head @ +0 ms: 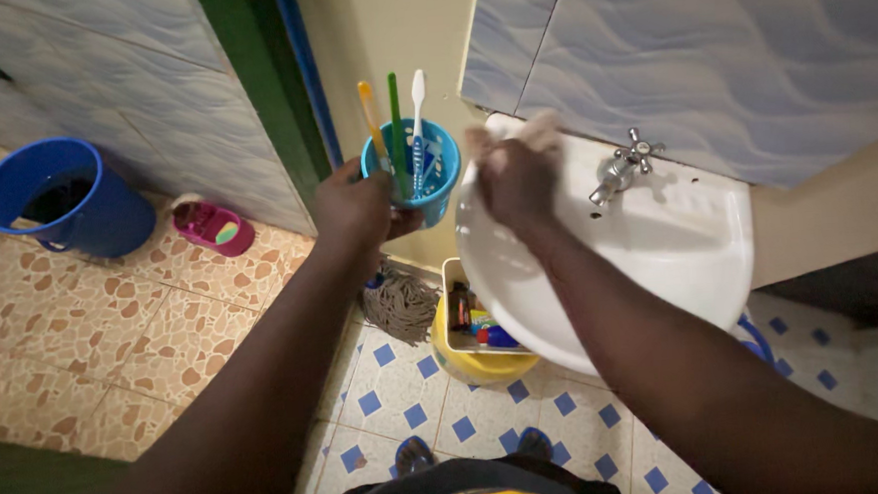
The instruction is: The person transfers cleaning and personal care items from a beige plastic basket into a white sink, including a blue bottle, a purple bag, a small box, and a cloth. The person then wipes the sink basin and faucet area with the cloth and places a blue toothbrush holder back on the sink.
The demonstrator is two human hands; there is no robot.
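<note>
Head view: left hand [357, 206] is closed around a blue cup [423, 173] of toothbrushes [396, 124]; right hand [516, 178], beside it, presses a pale cloth [513, 133] onto the sink [680, 254] rim.

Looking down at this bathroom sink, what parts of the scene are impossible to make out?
All in the head view:
- The cloth under the right hand: blurred and mostly covered by the hand.
- The blue cup: its base is hidden by the left hand.
- The yellow bucket: partly hidden by the sink, its contents too small to identify.
- The blue bucket: its inside is dark.
</note>
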